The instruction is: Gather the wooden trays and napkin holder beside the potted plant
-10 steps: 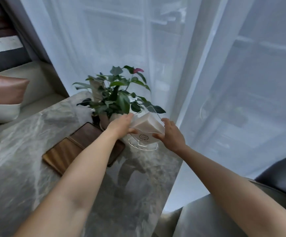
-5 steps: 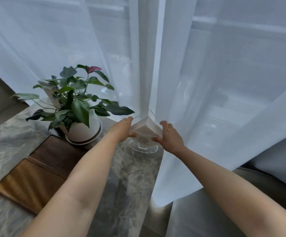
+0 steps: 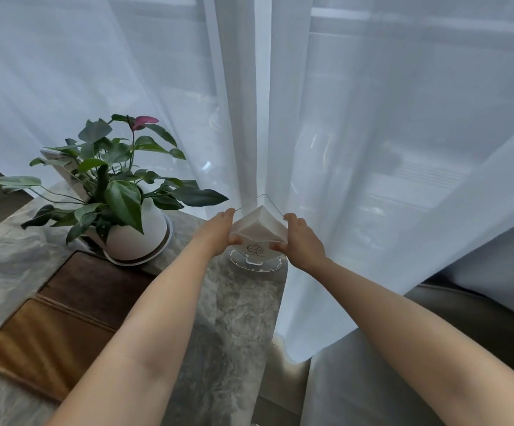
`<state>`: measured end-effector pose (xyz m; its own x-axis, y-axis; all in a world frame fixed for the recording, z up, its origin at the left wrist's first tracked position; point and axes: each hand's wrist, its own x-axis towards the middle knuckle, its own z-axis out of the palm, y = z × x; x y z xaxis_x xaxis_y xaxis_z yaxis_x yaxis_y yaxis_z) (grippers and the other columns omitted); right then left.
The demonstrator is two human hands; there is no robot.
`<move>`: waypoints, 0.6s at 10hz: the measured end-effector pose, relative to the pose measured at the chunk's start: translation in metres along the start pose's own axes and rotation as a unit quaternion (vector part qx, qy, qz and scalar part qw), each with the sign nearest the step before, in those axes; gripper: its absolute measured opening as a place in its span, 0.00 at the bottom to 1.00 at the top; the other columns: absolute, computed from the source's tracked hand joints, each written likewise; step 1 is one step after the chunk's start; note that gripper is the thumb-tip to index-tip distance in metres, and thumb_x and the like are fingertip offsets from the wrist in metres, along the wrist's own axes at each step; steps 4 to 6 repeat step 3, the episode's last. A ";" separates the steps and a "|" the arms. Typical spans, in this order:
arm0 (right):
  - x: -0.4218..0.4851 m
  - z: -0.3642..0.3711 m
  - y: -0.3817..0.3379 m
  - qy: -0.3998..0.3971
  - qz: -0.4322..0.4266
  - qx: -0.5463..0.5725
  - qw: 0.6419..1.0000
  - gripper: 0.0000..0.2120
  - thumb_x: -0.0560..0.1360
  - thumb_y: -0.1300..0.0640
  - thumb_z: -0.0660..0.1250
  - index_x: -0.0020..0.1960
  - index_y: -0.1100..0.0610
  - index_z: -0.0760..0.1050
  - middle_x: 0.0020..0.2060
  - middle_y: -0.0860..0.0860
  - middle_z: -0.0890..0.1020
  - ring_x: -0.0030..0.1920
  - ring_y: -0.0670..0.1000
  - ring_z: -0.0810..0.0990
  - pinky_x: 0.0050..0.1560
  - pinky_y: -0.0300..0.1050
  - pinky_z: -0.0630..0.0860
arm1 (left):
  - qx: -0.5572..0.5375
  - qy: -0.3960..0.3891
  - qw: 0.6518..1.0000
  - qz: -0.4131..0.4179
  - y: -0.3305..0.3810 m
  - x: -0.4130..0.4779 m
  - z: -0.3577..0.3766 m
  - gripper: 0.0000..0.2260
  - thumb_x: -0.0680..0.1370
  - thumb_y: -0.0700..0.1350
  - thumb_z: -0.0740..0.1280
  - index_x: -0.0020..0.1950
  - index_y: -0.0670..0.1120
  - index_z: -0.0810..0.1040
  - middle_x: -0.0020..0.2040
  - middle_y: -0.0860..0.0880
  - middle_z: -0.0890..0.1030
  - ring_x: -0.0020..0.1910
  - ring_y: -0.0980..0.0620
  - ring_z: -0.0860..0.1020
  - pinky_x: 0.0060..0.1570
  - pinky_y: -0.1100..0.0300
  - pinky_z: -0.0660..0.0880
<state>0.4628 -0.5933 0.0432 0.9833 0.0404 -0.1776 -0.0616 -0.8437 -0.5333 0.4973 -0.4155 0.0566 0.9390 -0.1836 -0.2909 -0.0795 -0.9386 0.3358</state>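
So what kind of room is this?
Probably a dining nook at home or in a café: a grey marble table, a clear acrylic napkin holder and sheer white window curtains suggest it.

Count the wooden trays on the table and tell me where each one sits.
2. The darker tray lies just in front of the potted plant; the lighter tray adjoins its near side. The left arm partly covers both.

head-worn view, angled forward and down, close over table corner
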 end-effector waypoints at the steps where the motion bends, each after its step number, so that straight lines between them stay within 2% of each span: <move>1: -0.001 0.000 -0.002 -0.007 0.007 -0.006 1.000 0.31 0.72 0.49 0.67 0.69 0.58 0.57 0.62 0.59 0.69 0.60 0.61 0.70 0.50 0.52 0.71 | 0.008 0.000 1.000 0.005 -0.001 -0.005 0.002 0.31 0.76 0.47 0.66 0.74 0.41 0.54 0.72 0.39 0.64 0.66 0.39 0.70 0.61 0.46 0.69; 2: -0.003 0.000 -0.004 -0.005 0.008 -0.005 1.000 0.34 0.72 0.49 0.67 0.71 0.58 0.54 0.64 0.59 0.68 0.62 0.61 0.68 0.53 0.53 0.70 | 0.026 0.006 1.000 0.011 -0.003 -0.009 0.002 0.33 0.78 0.48 0.63 0.76 0.43 0.48 0.76 0.41 0.57 0.70 0.40 0.66 0.65 0.45 0.68; 3: -0.009 -0.001 -0.008 0.015 0.004 -0.014 1.000 0.37 0.73 0.48 0.66 0.73 0.58 0.50 0.67 0.59 0.64 0.65 0.61 0.65 0.56 0.54 0.69 | 0.038 0.029 0.999 0.024 -0.008 -0.015 -0.001 0.33 0.78 0.51 0.61 0.76 0.43 0.47 0.77 0.42 0.53 0.74 0.43 0.60 0.70 0.47 0.64; 6: -0.009 -0.001 -0.008 0.015 0.004 -0.014 1.000 0.37 0.73 0.48 0.66 0.73 0.58 0.50 0.67 0.59 0.64 0.65 0.61 0.65 0.56 0.54 0.69 | 0.038 0.029 0.999 0.024 -0.008 -0.015 -0.001 0.33 0.78 0.51 0.61 0.76 0.43 0.47 0.77 0.42 0.53 0.74 0.43 0.60 0.70 0.47 0.64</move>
